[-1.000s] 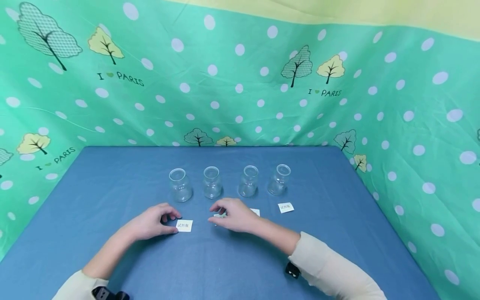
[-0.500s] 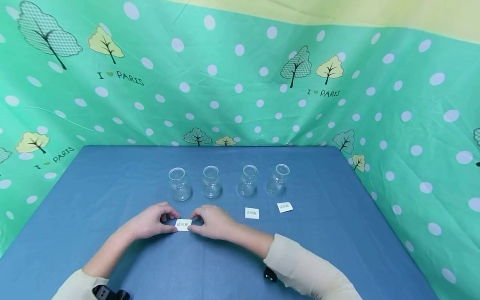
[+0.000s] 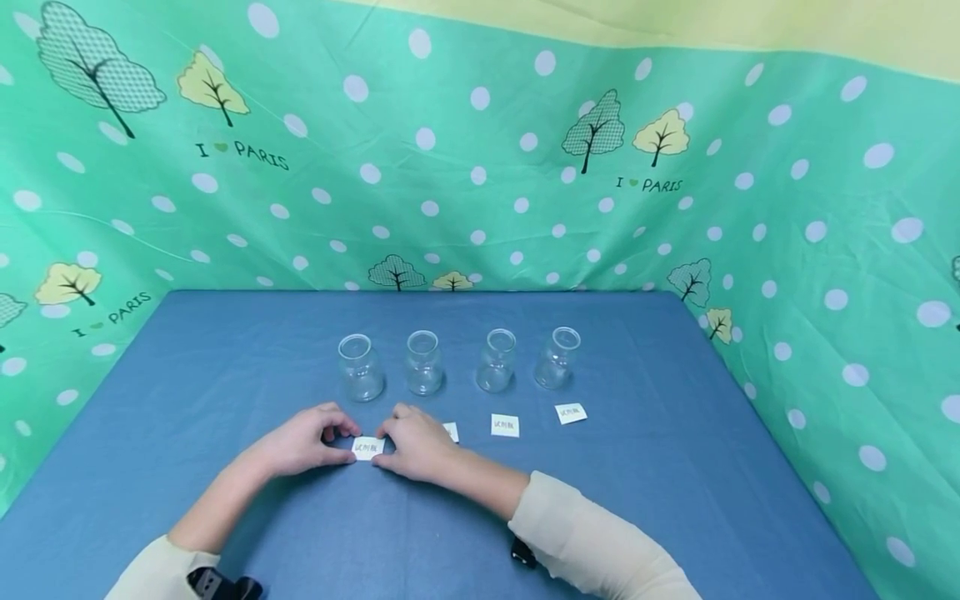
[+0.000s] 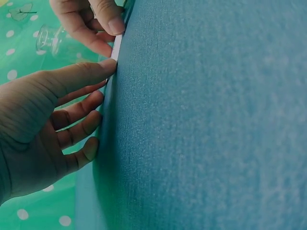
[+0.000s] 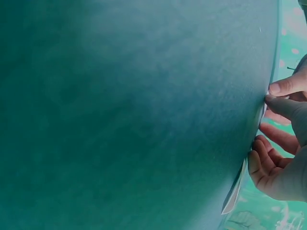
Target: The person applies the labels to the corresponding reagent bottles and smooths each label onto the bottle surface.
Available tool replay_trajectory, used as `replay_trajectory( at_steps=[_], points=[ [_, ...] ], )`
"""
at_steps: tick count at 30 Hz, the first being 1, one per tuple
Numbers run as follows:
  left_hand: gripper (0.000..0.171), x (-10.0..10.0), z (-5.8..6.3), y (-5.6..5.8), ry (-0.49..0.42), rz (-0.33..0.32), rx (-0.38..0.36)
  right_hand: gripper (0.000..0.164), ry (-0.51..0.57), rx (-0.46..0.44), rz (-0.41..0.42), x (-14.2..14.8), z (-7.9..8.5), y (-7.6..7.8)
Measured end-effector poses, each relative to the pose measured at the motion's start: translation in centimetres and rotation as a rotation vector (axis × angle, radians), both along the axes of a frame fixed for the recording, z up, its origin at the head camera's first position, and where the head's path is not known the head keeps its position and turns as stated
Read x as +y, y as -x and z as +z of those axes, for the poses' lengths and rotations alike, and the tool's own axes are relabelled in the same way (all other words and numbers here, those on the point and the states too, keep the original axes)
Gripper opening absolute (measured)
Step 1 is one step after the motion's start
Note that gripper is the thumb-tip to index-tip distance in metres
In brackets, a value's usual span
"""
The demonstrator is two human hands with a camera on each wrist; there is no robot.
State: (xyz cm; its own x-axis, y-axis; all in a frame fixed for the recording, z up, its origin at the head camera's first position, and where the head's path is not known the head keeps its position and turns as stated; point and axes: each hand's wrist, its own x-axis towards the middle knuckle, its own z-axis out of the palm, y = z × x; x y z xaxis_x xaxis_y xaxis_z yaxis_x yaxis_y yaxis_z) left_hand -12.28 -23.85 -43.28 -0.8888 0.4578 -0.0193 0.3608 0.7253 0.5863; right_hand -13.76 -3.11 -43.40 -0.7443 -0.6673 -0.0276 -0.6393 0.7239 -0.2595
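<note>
White rectangular paper card point(image 3: 367, 448): just in front of leftmost clear glass jar point(image 3: 363, 373) | left grip point(image 3: 303, 442) and right grip point(image 3: 416, 443): pinching opposite ends | likely light, bendable, easily creased; hold edges

Green curtain point(image 3: 480, 142) (tree-printed), blue table point(image 3: 675, 450)

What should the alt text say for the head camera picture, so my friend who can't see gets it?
A person's left hand and right hand hold opposite edges of a small white card on a blue tabletop. Farther back, four clear glass jars stand in a row. Three more white cards lie to the right, one partly hidden.
</note>
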Motion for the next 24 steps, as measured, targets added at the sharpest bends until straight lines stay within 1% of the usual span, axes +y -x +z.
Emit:
replay_trajectory(
  at_steps=[4,12,16,20,24],
  points=[
    [0.024,0.0,0.0,0.0,-0.006,-0.001,0.001,0.030,0.008,-0.010,-0.015,-0.1,0.1,0.0],
    [0.023,-0.1,-0.3,0.0,-0.017,-0.001,0.001,0.025,0.018,-0.001,-0.018,-0.2,0.0,0.1],
    [0.022,-0.1,-0.3,-0.2,-0.035,-0.006,0.011,0.021,0.048,-0.013,-0.017,0.0,0.1,0.1],
    [0.023,0.0,-0.4,-0.3,-0.075,0.018,0.000,0.020,0.092,-0.043,-0.046,0.5,0.5,0.1],
    [0.028,0.0,-0.4,-0.3,-0.138,0.066,-0.035,0.021,0.134,-0.062,-0.074,0.9,1.0,0.3]
  ],
)
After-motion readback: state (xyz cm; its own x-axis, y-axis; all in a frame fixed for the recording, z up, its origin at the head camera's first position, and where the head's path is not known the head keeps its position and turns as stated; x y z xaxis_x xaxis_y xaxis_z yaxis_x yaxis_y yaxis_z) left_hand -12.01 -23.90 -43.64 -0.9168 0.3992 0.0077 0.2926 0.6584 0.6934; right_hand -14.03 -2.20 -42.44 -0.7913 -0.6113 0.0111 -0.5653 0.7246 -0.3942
